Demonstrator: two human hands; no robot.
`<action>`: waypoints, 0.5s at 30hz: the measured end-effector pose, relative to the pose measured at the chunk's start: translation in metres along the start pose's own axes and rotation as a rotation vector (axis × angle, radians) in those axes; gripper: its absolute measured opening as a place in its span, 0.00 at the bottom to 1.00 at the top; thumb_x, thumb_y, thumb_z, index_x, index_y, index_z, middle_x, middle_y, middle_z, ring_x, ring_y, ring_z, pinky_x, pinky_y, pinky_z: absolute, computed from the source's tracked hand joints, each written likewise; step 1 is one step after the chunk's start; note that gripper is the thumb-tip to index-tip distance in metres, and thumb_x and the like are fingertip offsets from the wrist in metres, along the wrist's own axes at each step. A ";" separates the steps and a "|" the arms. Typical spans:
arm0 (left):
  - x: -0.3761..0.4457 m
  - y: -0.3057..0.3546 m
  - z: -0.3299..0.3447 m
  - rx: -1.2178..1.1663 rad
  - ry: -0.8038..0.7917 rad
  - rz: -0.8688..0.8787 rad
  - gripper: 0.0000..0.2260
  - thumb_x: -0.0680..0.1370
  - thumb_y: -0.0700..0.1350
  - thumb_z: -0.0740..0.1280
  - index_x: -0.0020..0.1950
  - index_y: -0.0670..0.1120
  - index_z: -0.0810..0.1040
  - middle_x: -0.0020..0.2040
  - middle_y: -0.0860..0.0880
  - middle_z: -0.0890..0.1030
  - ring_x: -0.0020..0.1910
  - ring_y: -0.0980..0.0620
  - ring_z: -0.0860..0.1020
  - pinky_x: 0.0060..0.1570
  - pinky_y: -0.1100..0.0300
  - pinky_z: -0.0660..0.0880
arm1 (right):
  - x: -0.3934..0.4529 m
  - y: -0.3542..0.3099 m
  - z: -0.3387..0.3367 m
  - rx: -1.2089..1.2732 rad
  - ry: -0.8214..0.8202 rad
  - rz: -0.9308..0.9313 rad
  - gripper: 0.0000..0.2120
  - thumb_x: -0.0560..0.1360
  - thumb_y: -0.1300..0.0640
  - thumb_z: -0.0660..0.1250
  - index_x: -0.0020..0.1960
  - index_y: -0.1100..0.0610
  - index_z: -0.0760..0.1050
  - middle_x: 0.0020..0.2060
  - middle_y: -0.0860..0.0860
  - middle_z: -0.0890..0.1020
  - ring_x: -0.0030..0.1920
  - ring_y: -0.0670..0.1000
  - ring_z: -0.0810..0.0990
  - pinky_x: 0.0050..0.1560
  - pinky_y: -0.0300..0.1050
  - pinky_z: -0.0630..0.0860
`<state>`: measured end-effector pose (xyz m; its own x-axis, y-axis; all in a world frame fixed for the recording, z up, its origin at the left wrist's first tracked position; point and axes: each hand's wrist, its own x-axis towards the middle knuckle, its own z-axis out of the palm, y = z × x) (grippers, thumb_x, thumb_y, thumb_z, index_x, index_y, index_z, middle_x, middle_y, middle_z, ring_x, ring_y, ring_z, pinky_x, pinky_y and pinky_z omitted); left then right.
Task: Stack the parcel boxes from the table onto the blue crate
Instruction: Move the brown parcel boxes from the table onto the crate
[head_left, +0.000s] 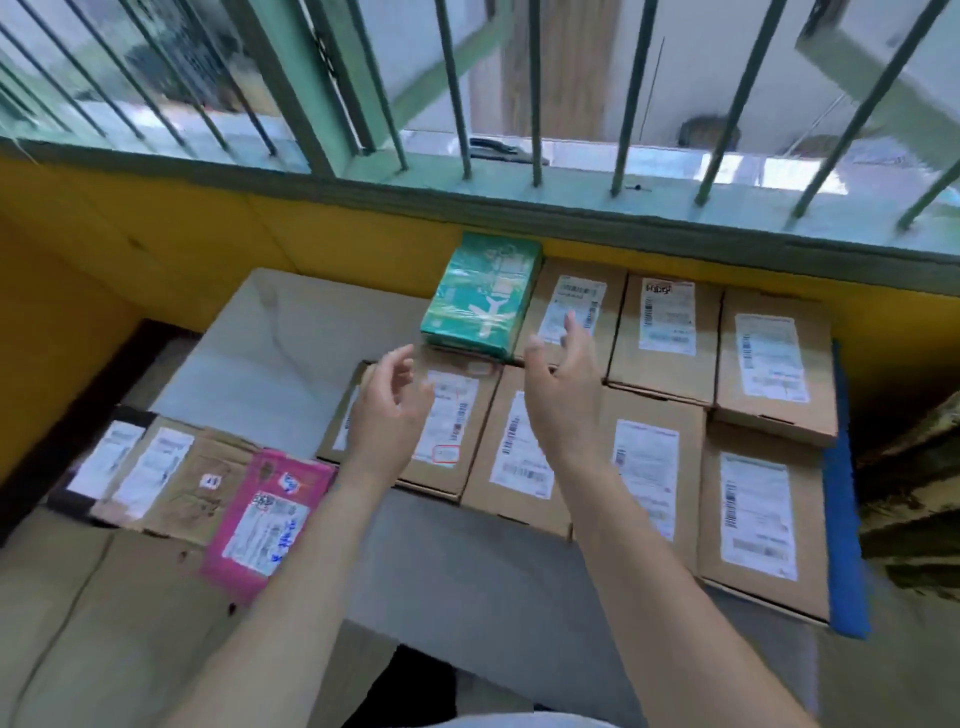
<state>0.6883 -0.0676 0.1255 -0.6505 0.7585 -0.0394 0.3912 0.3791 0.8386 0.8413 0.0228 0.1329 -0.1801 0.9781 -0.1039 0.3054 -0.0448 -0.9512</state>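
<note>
Several brown parcel boxes with white labels lie flat in two rows on the blue crate (844, 545), whose edge shows at the right. A green patterned box (480, 296) lies on top at the back left of them. My left hand (387, 410) hovers open over the front-left brown box (457, 431). My right hand (563, 384) hovers open just right of it, near the green box. Neither hand holds anything. A pink parcel (265, 519) and brown labelled boxes (171, 478) lie on the table at the left.
A white marble-look table top (291, 343) lies behind the left parcels. A yellow wall (156, 244) and a barred window (467, 104) close off the back. Dark patterned material (914, 499) sits at the right edge.
</note>
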 end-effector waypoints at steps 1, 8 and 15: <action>0.006 -0.014 -0.019 0.001 0.039 -0.023 0.21 0.74 0.50 0.66 0.66 0.51 0.74 0.59 0.50 0.77 0.56 0.54 0.77 0.61 0.51 0.75 | -0.003 -0.009 0.025 0.033 -0.042 -0.001 0.29 0.81 0.44 0.57 0.79 0.52 0.57 0.75 0.49 0.65 0.74 0.47 0.64 0.72 0.46 0.63; 0.058 -0.119 -0.108 0.077 -0.061 -0.158 0.17 0.76 0.42 0.68 0.65 0.46 0.76 0.57 0.45 0.78 0.54 0.49 0.77 0.58 0.58 0.73 | -0.005 -0.042 0.181 0.042 -0.115 0.096 0.28 0.83 0.45 0.55 0.80 0.53 0.56 0.77 0.50 0.62 0.77 0.50 0.61 0.76 0.52 0.59; 0.100 -0.183 -0.151 0.183 -0.331 -0.302 0.22 0.78 0.48 0.64 0.71 0.46 0.69 0.66 0.45 0.75 0.61 0.48 0.76 0.61 0.51 0.73 | 0.008 -0.022 0.287 -0.073 -0.164 0.341 0.30 0.82 0.41 0.52 0.80 0.53 0.54 0.78 0.51 0.62 0.76 0.53 0.62 0.75 0.53 0.59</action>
<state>0.4532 -0.1410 0.0497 -0.5221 0.7171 -0.4617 0.3442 0.6725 0.6552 0.5644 -0.0270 0.0697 -0.2025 0.8636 -0.4617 0.4382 -0.3417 -0.8314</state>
